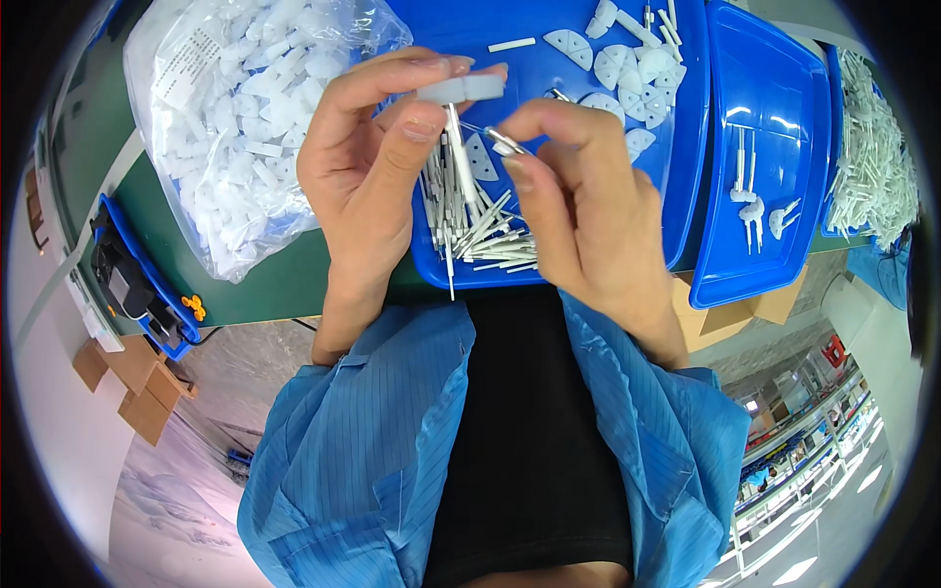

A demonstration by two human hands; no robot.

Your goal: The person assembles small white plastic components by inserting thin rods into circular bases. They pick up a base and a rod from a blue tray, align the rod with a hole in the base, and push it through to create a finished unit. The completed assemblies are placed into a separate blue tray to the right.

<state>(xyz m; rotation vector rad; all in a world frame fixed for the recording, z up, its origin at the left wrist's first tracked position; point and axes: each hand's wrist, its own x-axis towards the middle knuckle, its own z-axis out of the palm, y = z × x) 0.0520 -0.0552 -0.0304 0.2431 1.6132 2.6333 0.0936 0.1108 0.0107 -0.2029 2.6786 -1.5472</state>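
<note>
My left hand (368, 167) pinches a white fan-shaped plastic piece (461, 88) with a metal pin (457, 137) hanging down from it. Just to its right, my right hand (578, 206) holds a small metal pin (504, 142) between thumb and forefinger, its tip close to the left hand's piece. Both hands hover over a blue tray (549, 69). The tray holds a heap of metal pins (485, 235) at its near edge and several white fan-shaped pieces (618, 59) at the far right.
A clear bag of white plastic parts (235, 108) lies to the left on the green table (274, 284). A second blue tray (774, 147) on the right holds a few assembled pieces (755, 211). Further right lies a pile of white parts (872, 167). Cardboard boxes (147, 392) stand on the floor.
</note>
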